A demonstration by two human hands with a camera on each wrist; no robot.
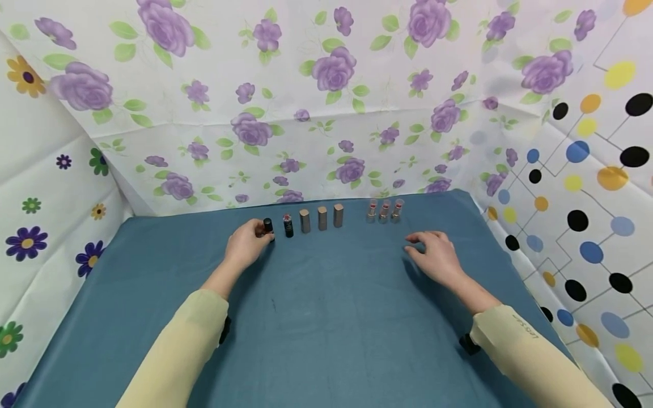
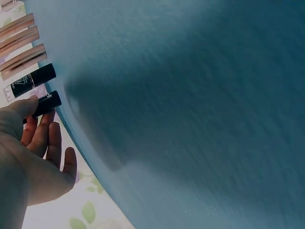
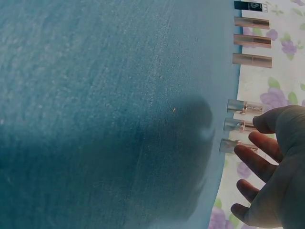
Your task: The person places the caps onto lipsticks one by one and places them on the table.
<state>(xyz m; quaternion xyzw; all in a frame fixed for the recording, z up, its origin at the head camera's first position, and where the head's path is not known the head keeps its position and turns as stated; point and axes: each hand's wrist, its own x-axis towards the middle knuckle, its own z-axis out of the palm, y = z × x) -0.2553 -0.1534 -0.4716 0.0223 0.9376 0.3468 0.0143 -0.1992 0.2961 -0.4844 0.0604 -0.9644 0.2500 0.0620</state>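
My left hand (image 1: 246, 245) pinches a black lipstick (image 1: 268, 225) between thumb and fingers, at the left end of a row on the blue cloth. Beside it stands another black lipstick (image 1: 288, 225) with a clear, red-marked top. Several tubes follow to the right: three brownish lipsticks (image 1: 322, 219), then three clear-cased lipsticks (image 1: 384, 211) with pinkish middles. Over the cloth, in front of the clear ones and a little to their right, my right hand (image 1: 435, 258) hovers with loosely bent fingers and holds nothing. In the right wrist view, its fingers (image 3: 257, 162) overlap the clear lipsticks.
A blue cloth (image 1: 326, 317) covers the table. Behind it hangs a white sheet with purple roses (image 1: 334, 71). Patterned sheets flank both sides, flowers (image 1: 27, 243) at left and coloured dots (image 1: 578, 221) at right. Dark straps sit at both wrists.
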